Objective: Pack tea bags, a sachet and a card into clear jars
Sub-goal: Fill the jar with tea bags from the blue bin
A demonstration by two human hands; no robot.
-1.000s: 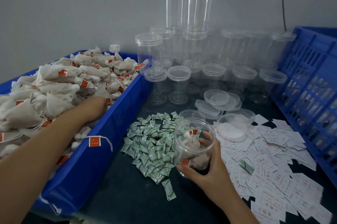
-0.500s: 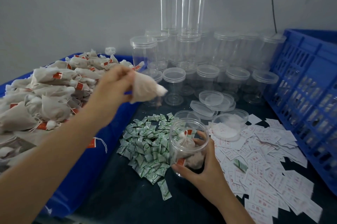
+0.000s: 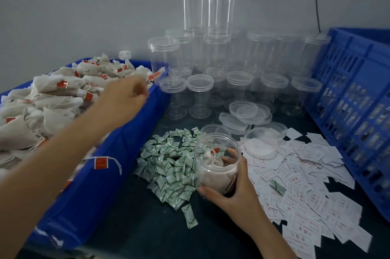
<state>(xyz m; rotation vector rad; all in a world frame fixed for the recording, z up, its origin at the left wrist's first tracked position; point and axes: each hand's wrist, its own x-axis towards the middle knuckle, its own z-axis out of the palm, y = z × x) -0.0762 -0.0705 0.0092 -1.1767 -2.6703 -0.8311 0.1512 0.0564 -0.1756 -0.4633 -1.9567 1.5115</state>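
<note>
Supplies lie within reach of both arms: the blue bin (image 3: 101, 174) heaped with tea bags (image 3: 52, 98) fills the left of the frame, empty jars (image 3: 219, 56) stack at upper centre, cards (image 3: 306, 195) spread at lower right, and green sachets (image 3: 168, 166) pile at centre. The open jar (image 3: 209, 176), at lower centre and already holding tea bags, is clasped round its wall by the right hand (image 3: 234, 189), which leaves the mouth free for filling. The left hand (image 3: 124, 100) hovers over the bin at centre left, blurred, fingers loosely curled and apparently empty, presumably to fetch another bag.
</note>
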